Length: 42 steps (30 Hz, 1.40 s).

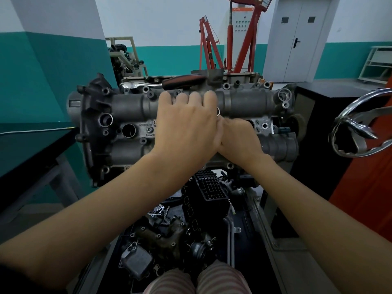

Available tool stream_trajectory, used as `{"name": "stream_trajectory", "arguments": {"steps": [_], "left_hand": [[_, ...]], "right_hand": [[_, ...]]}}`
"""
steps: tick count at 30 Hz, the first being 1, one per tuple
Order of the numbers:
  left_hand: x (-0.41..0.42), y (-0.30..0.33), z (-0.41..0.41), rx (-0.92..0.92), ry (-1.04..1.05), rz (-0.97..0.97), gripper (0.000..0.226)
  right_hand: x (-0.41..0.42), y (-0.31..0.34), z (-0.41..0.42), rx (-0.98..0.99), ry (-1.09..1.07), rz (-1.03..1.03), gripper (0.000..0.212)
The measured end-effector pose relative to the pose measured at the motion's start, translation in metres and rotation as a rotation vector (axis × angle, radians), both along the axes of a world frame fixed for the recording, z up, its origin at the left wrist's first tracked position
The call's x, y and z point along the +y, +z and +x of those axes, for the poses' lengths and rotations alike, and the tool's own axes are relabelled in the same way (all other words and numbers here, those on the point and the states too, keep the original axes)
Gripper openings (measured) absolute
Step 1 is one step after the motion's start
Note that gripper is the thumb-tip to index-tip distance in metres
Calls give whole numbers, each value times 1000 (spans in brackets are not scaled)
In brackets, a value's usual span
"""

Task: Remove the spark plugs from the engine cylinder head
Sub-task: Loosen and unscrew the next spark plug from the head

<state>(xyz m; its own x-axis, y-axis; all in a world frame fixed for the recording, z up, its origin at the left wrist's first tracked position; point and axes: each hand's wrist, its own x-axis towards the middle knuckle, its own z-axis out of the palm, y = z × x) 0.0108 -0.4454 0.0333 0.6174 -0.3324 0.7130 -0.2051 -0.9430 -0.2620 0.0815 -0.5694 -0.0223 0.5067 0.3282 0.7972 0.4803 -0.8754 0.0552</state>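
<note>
Two hands on cylinder head (pixel 127 111): left hand (pixel 186 126) flat, fingers straight; right hand (pixel 237 139) beside it, grip unclear.

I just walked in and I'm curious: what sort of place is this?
Probably an auto repair or training workshop: an engine cylinder head on a stand, red engine hoists behind it, loose engine parts below.

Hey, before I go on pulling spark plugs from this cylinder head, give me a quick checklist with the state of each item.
1. Left hand braced on the cylinder head: ok, fingers lie over its top.
2. Right hand holding a plug: cannot tell, its fingers are hidden.
3. Left plug hole open: ok, looks empty.
4. Ratchet within reach: ok, lying behind the left hand's fingers.
5. Remaining plugs out: cannot tell, hands cover the middle.
</note>
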Motion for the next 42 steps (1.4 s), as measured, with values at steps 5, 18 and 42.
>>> {"name": "stream_trajectory", "arguments": {"steps": [5, 18, 42], "left_hand": [[3, 2, 6, -3, -27, 30, 23], [6, -2, 9, -25, -89, 10, 26], [9, 1, 16, 31, -30, 8, 60]], "right_hand": [[1, 2, -3, 11, 74, 62, 40], [-2, -3, 5, 48, -10, -32, 36], [-1, 2, -2, 33, 8, -2, 34]]}}
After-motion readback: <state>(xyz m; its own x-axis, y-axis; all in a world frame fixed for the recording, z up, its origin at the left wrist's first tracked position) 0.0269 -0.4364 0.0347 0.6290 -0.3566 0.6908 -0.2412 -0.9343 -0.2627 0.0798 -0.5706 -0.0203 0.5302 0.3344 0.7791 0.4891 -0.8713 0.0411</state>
